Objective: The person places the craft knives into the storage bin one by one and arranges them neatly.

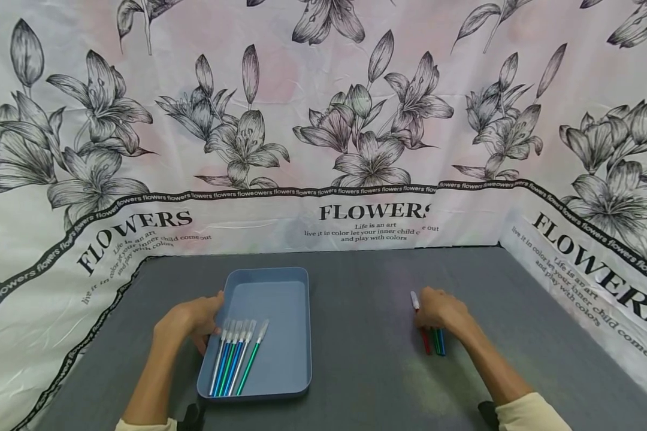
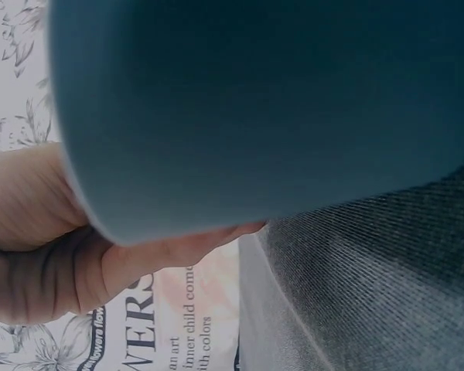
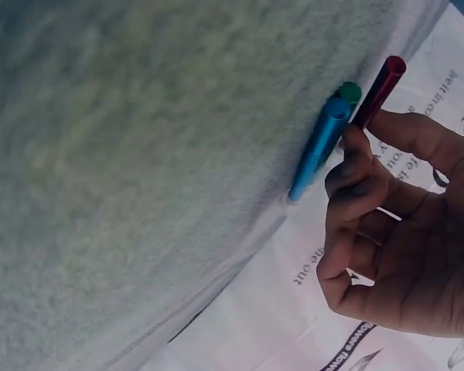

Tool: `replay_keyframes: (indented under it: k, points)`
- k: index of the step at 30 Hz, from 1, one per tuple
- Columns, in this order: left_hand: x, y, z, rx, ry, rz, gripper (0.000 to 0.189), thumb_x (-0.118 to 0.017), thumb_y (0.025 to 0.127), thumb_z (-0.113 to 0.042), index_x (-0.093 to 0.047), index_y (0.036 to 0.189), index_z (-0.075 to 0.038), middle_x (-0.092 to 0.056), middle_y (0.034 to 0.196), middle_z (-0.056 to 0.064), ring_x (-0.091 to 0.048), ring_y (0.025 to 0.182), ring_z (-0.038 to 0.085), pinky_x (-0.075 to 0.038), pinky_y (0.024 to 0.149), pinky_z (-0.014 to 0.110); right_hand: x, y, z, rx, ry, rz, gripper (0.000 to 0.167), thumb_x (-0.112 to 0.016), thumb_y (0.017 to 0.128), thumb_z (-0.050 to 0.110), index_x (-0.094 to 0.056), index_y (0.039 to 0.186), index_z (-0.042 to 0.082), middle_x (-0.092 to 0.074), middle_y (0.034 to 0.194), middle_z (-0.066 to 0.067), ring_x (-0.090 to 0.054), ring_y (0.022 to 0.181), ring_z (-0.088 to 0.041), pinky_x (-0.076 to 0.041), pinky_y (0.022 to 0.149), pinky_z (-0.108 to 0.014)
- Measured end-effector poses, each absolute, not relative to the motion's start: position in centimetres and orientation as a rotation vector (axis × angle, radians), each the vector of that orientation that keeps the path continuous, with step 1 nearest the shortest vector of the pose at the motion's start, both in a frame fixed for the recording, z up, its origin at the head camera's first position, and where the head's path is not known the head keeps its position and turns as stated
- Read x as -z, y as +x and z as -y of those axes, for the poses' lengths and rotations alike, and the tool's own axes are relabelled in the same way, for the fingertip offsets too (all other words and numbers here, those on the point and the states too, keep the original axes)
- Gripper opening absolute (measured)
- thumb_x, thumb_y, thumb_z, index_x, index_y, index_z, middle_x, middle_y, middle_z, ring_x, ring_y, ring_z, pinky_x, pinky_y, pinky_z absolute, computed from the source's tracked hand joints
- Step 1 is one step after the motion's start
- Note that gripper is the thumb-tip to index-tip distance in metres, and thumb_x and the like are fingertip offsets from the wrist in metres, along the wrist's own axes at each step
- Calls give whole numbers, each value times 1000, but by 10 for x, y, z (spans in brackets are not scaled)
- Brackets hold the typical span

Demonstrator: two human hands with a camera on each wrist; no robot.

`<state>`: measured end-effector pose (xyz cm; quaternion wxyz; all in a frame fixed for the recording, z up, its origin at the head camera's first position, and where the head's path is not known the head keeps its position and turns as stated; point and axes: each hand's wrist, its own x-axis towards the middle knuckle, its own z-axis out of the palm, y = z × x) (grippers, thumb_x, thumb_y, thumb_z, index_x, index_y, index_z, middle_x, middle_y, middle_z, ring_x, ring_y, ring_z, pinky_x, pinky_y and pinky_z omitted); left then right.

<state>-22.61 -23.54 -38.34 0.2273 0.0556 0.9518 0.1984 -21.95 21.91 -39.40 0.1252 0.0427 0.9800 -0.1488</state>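
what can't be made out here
Head view: right hand hides the middle of the red pen and far ends of the green pen and blue pen beside it.
Left wrist view: tray hides its pens and part of left hand.
Right wrist view: fingers hide red pen's far end.

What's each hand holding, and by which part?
The right hand pinches the red pen around its middle, both ends sticking out. The left hand holds the blue-grey tray by its left edge.
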Motion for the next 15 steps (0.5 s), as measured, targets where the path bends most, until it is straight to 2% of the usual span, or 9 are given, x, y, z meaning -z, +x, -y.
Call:
replay_keyframes:
  k: [3, 6, 11, 15]
  points:
    - [385, -225, 236, -560, 150, -2620, 89, -64, 98, 5, -3, 162, 13, -46, 145, 46, -78, 80, 26, -53, 105, 60, 391, -218, -216, 456, 110, -2880, 25, -73, 88, 12, -53, 74, 8, -45, 70, -3, -42, 61, -17, -34, 57, -32]
    - [385, -225, 236, -550, 150, -2625, 88, -64, 98, 5, -4, 162, 12, -30, 157, 46, -78, 84, 27, -47, 111, 63, 386, -215, -210, 501, 72, -2892, 33, -71, 86, 12, -46, 65, 13, -35, 63, 1, -32, 57, -13, -27, 54, -28]
    - [386, -226, 237, -543, 145, -2625, 89, -65, 98, 5, -5, 163, 12, -26, 159, 45, -77, 85, 26, -51, 107, 60, 372, -209, -196, 617, -82, -2898, 43, -70, 85, 10, -40, 56, 17, -24, 57, 7, -21, 56, -9, -18, 52, -26]
    - [387, -228, 236, -527, 162, -2628, 91, -67, 97, 5, -4, 162, 12, -36, 154, 46, -77, 82, 24, -55, 103, 58, 364, -204, -186, 699, -198, -2871, 38, -71, 88, 11, -53, 54, 15, -28, 55, 8, -22, 55, -9, -20, 53, -26]
